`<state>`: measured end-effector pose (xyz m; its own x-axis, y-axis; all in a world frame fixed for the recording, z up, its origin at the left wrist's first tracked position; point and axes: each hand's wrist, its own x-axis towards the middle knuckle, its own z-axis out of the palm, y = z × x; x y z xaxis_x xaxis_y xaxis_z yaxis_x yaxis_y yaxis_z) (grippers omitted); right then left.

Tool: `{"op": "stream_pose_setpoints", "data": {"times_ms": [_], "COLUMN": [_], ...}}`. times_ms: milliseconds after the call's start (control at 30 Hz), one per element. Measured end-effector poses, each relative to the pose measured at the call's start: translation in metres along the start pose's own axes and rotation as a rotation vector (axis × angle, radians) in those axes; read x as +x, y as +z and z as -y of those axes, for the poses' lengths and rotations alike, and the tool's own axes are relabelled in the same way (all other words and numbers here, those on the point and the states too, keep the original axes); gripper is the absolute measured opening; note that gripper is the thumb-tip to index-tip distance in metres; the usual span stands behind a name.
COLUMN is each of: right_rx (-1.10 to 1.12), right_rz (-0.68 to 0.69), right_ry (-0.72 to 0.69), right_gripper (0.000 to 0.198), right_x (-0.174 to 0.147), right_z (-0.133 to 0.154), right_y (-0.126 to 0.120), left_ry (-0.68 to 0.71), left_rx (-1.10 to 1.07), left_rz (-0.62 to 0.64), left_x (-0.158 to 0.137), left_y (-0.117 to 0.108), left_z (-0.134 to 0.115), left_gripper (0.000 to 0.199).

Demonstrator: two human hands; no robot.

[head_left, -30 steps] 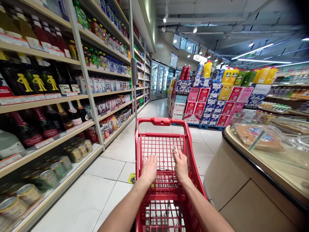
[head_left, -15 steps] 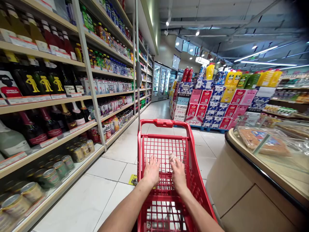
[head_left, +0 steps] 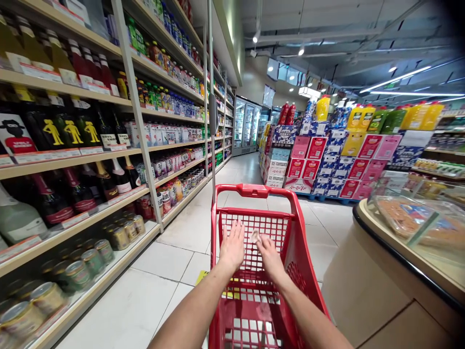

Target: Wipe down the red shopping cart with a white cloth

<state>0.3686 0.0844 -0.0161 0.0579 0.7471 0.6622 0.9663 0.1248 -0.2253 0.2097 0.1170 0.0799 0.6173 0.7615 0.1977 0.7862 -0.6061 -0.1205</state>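
Note:
A red plastic shopping cart (head_left: 254, 212) stands in front of me, its basket a grid of square holes. Over the basket, my left hand (head_left: 233, 247) is open, fingers stretched forward and palm down; whether it touches the grid I cannot tell. Beside it on the right, my right hand (head_left: 271, 257) has its fingers bent, pinching a small crumpled whitish piece (head_left: 255, 236) that looks like tissue. Both forearms reach in from the near side. At the far end of the cart is a red handle bar (head_left: 253, 191).
Shelves (head_left: 72, 157) of bottles and cans line the left side, with a metal pole (head_left: 212, 145) just beyond. Stacked drink cartons (head_left: 316, 160) stand ahead. Close on the right is a curved counter (head_left: 348, 271) with a packaged food tray (head_left: 407, 218). Tiled floor (head_left: 170, 257) runs ahead.
The cart and surroundings sit slightly farther right and lower in view. My right hand's fingertips, with the whitish piece, have come closer to my left hand, which stays stretched out.

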Motion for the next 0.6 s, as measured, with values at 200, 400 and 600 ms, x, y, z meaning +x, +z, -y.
{"op": "stream_pose_setpoints", "data": {"times_ms": [200, 400, 600], "right_rx": [0.047, -0.054, -0.207], "right_rz": [-0.155, -0.123, -0.122], "right_ry": [-0.041, -0.074, 0.15], "right_gripper": [0.054, 0.043, 0.041], "right_x": [0.039, 0.12, 0.108], "right_z": [0.018, 0.039, -0.018], "right_y": [-0.004, -0.01, -0.048], "left_ry": [-0.067, -0.087, -0.045], "left_rx": [-0.03, -0.009, -0.029], "left_rz": [-0.099, -0.061, -0.033], "left_x": [0.025, 0.05, 0.055], "left_y": [0.006, -0.002, -0.006], "left_z": [0.012, 0.024, 0.024], "left_gripper": [0.059, 0.059, 0.067]}}
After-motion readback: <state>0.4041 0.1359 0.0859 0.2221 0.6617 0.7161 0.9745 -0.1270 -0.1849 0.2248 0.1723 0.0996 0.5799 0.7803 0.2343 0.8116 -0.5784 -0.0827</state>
